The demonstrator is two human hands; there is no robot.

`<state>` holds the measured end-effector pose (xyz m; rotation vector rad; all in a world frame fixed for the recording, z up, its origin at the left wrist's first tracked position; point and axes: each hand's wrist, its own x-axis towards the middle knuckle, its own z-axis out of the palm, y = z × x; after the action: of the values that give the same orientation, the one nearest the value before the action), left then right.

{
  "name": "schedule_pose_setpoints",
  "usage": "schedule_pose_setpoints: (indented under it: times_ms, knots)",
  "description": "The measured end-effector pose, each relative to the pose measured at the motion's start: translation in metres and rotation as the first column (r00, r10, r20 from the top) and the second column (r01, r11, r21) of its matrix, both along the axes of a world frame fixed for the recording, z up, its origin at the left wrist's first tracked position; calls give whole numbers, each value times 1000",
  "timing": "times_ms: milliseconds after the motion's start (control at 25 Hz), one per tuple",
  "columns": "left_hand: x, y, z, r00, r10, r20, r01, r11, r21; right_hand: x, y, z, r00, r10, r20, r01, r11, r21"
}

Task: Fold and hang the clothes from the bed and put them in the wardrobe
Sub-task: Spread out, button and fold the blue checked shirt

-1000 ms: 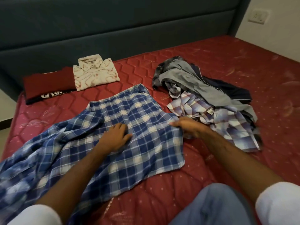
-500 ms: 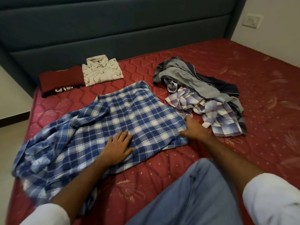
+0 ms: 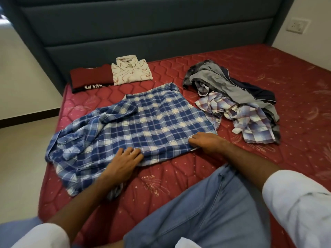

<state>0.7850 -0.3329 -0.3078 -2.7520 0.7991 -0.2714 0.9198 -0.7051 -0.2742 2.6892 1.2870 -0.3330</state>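
A blue and white plaid shirt [image 3: 152, 120] lies spread face down on the red mattress [image 3: 295, 90], its left sleeve bunched toward the bed's left edge. My left hand [image 3: 126, 161] rests flat on the shirt's near hem with fingers spread. At the shirt's near right corner my right hand [image 3: 206, 142] has its fingers curled on the hem. A heap of unfolded clothes [image 3: 232, 97], grey, navy and pale plaid, lies to the right. Two folded pieces sit by the headboard: a maroon shirt [image 3: 89, 79] and a cream printed shirt [image 3: 130, 70].
A dark teal padded headboard [image 3: 143, 33] runs across the back. My knee in light blue jeans [image 3: 206, 212] rests on the mattress in front. The floor [image 3: 23, 158] drops off at the bed's left edge. A wall socket [image 3: 298, 25] is at the upper right.
Both hands have slid down the plaid shirt toward me, from its middle to its near hem. The view has pulled back and shifted, showing more floor on the left.
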Motion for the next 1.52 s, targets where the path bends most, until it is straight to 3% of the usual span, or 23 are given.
schedule_pose_setpoints:
  times_ms: [120,200,280,360,400,480,560,640,680,760,840,920,1000,1040,1120,1160,1200,1280,1320,1440,1520]
  knots:
    - [-3,19,13,994,85,-68,-88,995,-56,7,-7,10,998,-48,-47,41,989,-141]
    - [1,25,26,962,104,-253,-153,971,-181,5,-8,13,993,-93,-69,73,966,-248]
    - [6,30,36,860,59,-508,-222,938,-267,-2,-5,19,989,-134,-57,111,947,-302]
    - [6,33,45,748,-8,-664,-313,878,-363,-10,6,21,989,-145,4,140,945,-295]
    - [3,36,49,730,-26,-682,-373,822,-430,-16,17,21,988,-155,-21,145,959,-244]
    - [-6,46,53,798,8,-603,-435,699,-567,-38,54,22,948,-151,-280,140,988,-57]
    - [-21,62,48,869,169,-465,-459,624,-632,-73,100,21,817,-31,-575,117,987,114]
    - [-40,87,36,832,416,-367,-552,550,-627,-113,146,10,728,75,-681,111,968,225]
    - [-52,97,31,763,539,-356,-624,473,-622,-130,164,-1,747,95,-658,115,956,268]
    - [-77,117,21,589,690,-420,-715,204,-668,-164,197,-20,843,46,-535,132,949,288]
    - [-102,118,24,511,610,-606,-686,-137,-715,-188,221,-32,859,-60,-508,252,914,317]
    - [-112,113,24,494,420,-761,-636,-423,-646,-199,238,-38,810,-142,-570,442,786,432]
    - [-113,111,20,443,371,-816,-601,-552,-577,-203,251,-41,746,-176,-642,604,584,542]
    - [-112,115,18,445,382,-810,-591,-555,-586,-202,254,-41,721,-163,-674,650,498,574]
    - [-108,126,8,466,408,-785,-583,-525,-620,-203,255,-38,699,-59,-712,660,437,612]
    - [-107,132,3,479,432,-764,-594,-481,-645,-203,252,-36,719,2,-695,608,484,629]
    - [-107,142,-8,472,453,-756,-626,-433,-649,-204,249,-34,756,45,-654,506,593,626]
    - [-102,163,-45,430,543,-721,-708,-293,-643,-205,245,-36,869,20,-494,252,842,477]
    - [-102,163,-48,426,586,-690,-737,-218,-640,-207,244,-39,917,-20,-398,192,898,397]
    - [-116,128,5,551,622,-556,-737,50,-674,-214,255,-40,955,-90,-284,224,846,484]
    - [-118,122,21,694,513,-505,-685,254,-683,-212,259,-33,915,-63,-400,300,767,567]
